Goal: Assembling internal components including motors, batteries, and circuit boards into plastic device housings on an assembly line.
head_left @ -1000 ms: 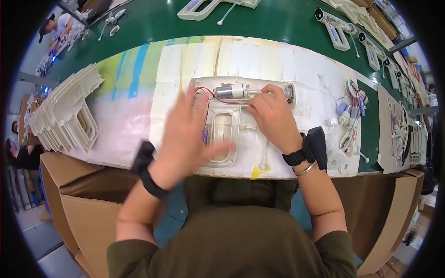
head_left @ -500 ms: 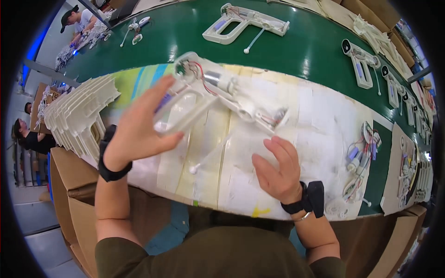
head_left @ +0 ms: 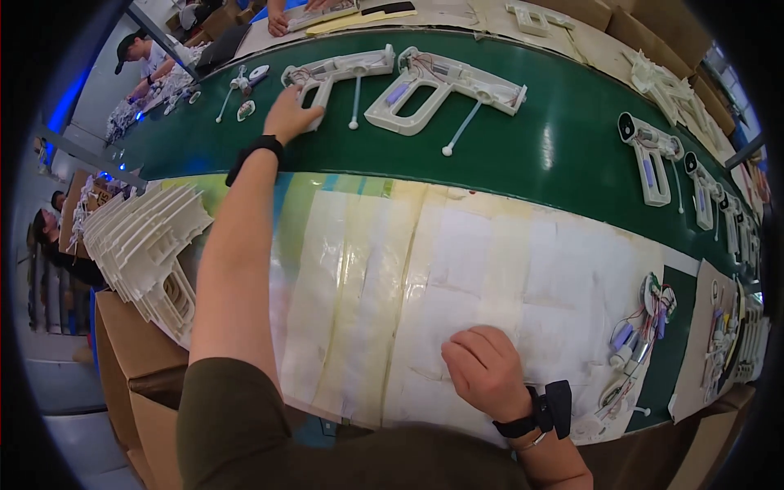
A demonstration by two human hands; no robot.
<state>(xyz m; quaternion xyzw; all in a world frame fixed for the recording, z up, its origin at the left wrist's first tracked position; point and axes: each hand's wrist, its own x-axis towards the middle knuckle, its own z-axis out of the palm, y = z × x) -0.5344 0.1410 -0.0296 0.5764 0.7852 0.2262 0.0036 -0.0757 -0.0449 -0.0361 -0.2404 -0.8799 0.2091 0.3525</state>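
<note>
My left hand (head_left: pixel 292 116) reaches far across onto the green surface. Its fingers are closed on the grip of a white, gun-shaped plastic casing half (head_left: pixel 347 65), which lies there with wiring inside and a thin rod with a ball end hanging from it. Right beside it lies a second such casing half (head_left: pixel 437 77), showing a motor, wires and a purple cylinder in its handle. My right hand (head_left: pixel 488 369) rests low over the white-covered work board (head_left: pixel 490 269), fingers curled in, and nothing shows in it.
Stacked empty white casings (head_left: pixel 147 237) stand at the left. A bundle of wired parts (head_left: pixel 637 335) lies at the board's right side. More filled casings (head_left: pixel 649 159) line the belt (head_left: pixel 547 147) on the right. Cardboard boxes (head_left: pixel 135 351) flank me. Another person's hands (head_left: pixel 278 20) work at the far side.
My left hand has carried the casing half from above the board to the green surface, beside the other one. My right hand has curled its fingers and lowered slightly.
</note>
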